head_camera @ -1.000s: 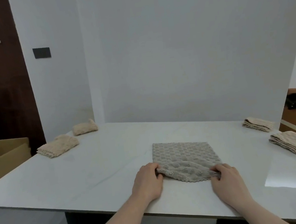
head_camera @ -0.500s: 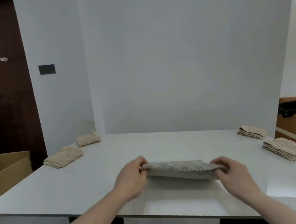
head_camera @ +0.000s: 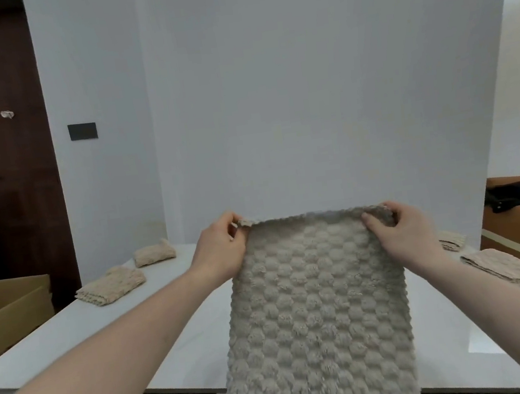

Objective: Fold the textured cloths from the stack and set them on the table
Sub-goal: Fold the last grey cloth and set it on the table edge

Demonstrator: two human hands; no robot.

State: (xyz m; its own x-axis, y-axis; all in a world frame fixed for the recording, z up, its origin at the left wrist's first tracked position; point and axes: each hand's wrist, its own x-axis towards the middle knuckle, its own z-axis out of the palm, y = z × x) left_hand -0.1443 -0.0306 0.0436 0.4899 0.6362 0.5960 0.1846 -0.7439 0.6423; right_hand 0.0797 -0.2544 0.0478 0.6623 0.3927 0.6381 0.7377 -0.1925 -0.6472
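left hand (head_camera: 223,251) pinching cloth (head_camera: 317,315) top corner; right hand (head_camera: 399,234) gripping other corner | hanging above table (head_camera: 87,325)

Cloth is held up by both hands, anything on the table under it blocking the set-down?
Nothing visible does. The grey cloth hangs from the left hand and right hand over bare table. The folded beige cloths lie off at the far left and right edges. The cloth itself hides the table directly behind it.
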